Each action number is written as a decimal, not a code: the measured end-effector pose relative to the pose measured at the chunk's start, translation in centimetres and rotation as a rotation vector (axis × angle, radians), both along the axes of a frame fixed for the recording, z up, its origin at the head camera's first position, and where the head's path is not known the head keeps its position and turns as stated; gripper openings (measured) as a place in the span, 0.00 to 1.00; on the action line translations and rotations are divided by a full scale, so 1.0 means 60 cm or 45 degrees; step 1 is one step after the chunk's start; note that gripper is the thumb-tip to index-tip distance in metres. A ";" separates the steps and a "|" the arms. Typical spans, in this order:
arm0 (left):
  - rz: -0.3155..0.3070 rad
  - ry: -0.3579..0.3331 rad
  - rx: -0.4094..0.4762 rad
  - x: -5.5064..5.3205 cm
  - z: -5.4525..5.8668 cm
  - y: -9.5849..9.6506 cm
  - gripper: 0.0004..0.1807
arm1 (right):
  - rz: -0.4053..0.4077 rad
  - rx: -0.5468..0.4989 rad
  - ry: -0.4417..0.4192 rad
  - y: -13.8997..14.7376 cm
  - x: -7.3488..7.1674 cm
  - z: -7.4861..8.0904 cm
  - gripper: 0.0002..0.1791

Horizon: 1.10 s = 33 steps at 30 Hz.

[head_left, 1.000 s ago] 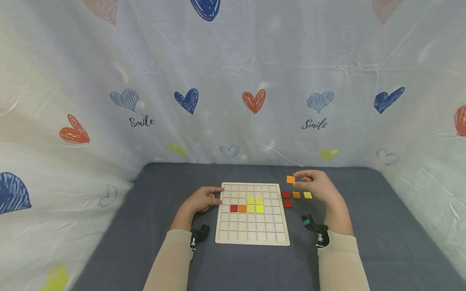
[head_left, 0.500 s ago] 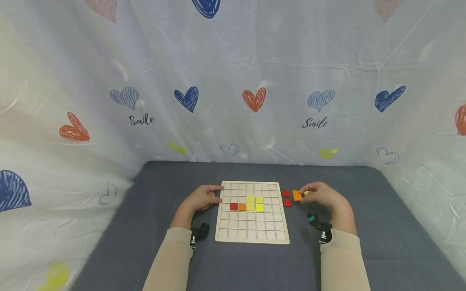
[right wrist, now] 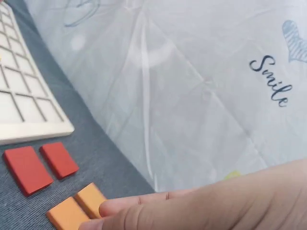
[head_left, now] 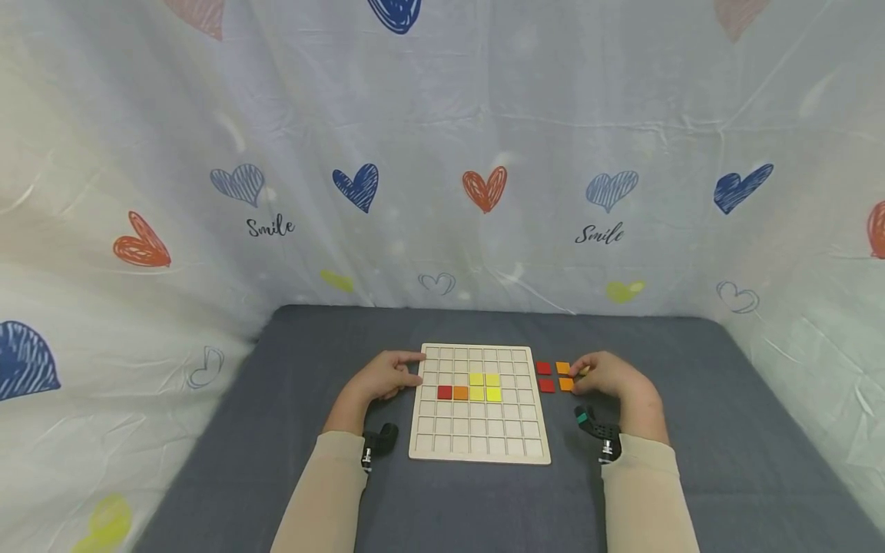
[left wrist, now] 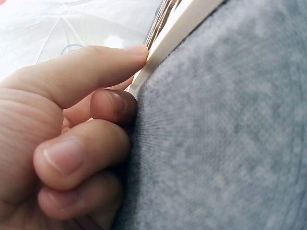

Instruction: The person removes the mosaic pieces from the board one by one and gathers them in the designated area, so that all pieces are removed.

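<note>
Plainly, one grey surface under everything; pale gridded board flat on it, out in front of the person. Left hand at the board's left edge: forefinger and thumb reach out to touch the rim, other fingers curled. Right hand off the board's right side, much the nearer hand to the loose tiles; fingers bent, tips low at the orange pair. Cannot tell whether they pinch a tile or just touch. Tiles lie between board and right hand: two red tiles boardside, orange ones handside. Near orange tile flat, just left of the right fingertips, thumb tip over its edge in the right wrist view. Far orange tile close behind it. Both squarish, no clear long axis; the pair lines up away from the person.
</note>
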<state>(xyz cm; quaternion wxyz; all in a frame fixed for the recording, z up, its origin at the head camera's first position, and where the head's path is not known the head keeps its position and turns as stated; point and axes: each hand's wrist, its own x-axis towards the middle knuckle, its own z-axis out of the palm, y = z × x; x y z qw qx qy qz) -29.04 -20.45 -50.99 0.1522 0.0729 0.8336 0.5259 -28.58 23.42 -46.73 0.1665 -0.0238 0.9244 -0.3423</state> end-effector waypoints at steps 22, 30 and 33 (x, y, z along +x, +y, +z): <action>0.024 -0.011 -0.009 -0.003 -0.005 -0.001 0.31 | 0.033 -0.219 0.355 -0.086 0.011 0.072 0.21; 0.016 -0.004 -0.010 0.000 -0.001 0.001 0.31 | 0.086 -0.276 0.396 -0.137 0.012 0.062 0.19; 0.009 0.003 -0.008 0.001 0.000 0.001 0.31 | 0.147 -0.271 0.416 -0.154 0.013 0.053 0.19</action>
